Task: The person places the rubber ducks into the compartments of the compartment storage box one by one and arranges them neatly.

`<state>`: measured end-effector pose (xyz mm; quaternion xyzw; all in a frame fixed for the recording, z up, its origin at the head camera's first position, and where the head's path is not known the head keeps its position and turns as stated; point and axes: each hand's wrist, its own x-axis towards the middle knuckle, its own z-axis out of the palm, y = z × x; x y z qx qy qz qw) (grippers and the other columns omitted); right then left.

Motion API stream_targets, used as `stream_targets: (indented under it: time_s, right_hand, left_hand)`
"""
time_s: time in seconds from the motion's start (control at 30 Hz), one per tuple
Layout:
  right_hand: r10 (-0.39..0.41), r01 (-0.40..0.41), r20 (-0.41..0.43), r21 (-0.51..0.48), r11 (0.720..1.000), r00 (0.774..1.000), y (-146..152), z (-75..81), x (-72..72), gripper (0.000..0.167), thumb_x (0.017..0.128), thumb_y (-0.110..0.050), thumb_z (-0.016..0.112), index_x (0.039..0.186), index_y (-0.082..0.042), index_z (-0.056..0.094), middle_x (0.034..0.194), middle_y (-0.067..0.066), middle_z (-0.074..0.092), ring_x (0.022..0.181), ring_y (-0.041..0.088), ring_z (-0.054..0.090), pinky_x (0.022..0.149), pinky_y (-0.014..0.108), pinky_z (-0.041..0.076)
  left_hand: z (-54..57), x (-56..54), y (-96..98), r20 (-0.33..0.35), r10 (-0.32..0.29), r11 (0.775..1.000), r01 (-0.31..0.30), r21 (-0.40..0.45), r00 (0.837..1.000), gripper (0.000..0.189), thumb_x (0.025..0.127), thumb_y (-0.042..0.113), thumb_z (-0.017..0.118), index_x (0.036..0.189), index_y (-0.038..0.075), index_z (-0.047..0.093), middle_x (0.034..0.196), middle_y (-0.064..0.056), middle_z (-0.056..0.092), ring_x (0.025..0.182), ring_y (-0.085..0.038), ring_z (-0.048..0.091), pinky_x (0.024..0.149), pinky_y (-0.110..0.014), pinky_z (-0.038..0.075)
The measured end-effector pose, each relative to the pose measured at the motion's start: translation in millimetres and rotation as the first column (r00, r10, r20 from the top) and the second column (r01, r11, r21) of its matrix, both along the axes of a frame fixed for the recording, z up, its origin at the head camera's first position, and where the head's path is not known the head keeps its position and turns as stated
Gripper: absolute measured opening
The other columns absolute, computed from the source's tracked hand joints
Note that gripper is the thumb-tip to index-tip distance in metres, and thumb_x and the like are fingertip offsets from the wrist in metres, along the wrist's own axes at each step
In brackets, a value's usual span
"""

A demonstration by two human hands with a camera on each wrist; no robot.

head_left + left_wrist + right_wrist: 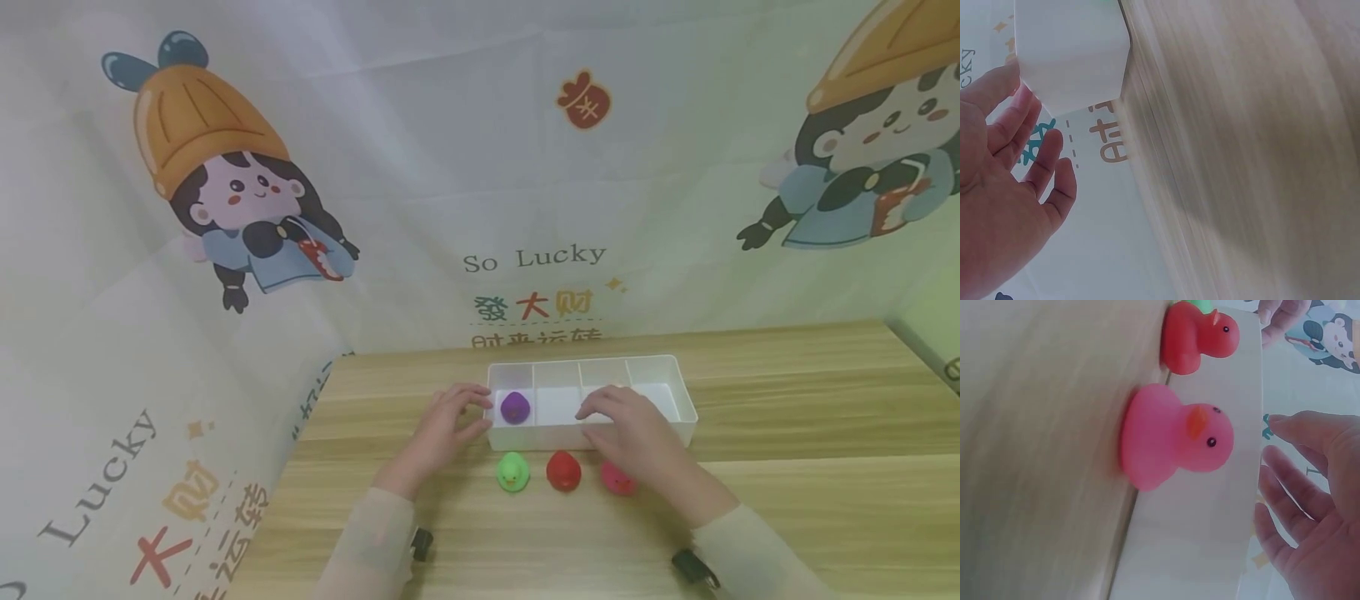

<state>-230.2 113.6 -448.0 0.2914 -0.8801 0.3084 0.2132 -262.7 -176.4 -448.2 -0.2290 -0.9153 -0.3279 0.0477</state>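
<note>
A white divided box (558,437) lies across the table with a purple rubber duck (515,407) in its leftmost compartment. My left hand (453,421) is at the box's left end, fingers loosely bent; in the left wrist view its fingertips meet the box's edge, though whether they press it I cannot tell. My right hand (633,429) hovers over the front wall, right of the middle, holding nothing. Before the box stand a green duck (513,472), a red duck (563,472) and a pink duck (1179,437), the pink one partly covered by my right hand in the head view.
The wooden table (810,400) runs back to a printed cloth (420,167) with cartoon figures and lettering. Another cloth side (90,333) stands along the left. Dark small devices (694,568) sit at both sleeves.
</note>
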Motion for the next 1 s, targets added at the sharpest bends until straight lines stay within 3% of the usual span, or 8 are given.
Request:
stream_targets:
  time_s: [0.5,1.0]
  right_hand:
    - [0.051,-0.051,-0.066,0.005,0.999,0.996,14,-2.0,14.2,0.021,0.068,-0.009,0.072,0.086,-0.015,0.062,0.095,-0.005,0.057,0.089,0.014,0.052,0.076,0.034,0.044]
    - [0.018,-0.018,0.008,0.029,0.999,1.0,25,-4.0,28.3,0.023,0.067,-0.009,0.071,0.087,-0.019,0.063,0.093,-0.011,0.057,0.088,0.009,0.051,0.076,0.031,0.042]
  left_hand:
    - [1.1,1.4,0.3,0.007,-0.01,1.0,0.01,0.012,1.0,0.027,0.081,0.021,0.064,0.105,0.011,0.058,0.121,0.005,0.047,0.106,-0.013,0.039,0.088,-0.032,0.037]
    - [2.8,2.9,1.7,0.017,-0.01,1.0,0.009,0.021,1.0,0.025,0.081,0.019,0.064,0.104,0.011,0.057,0.122,0.005,0.046,0.105,-0.014,0.039,0.087,-0.032,0.038]
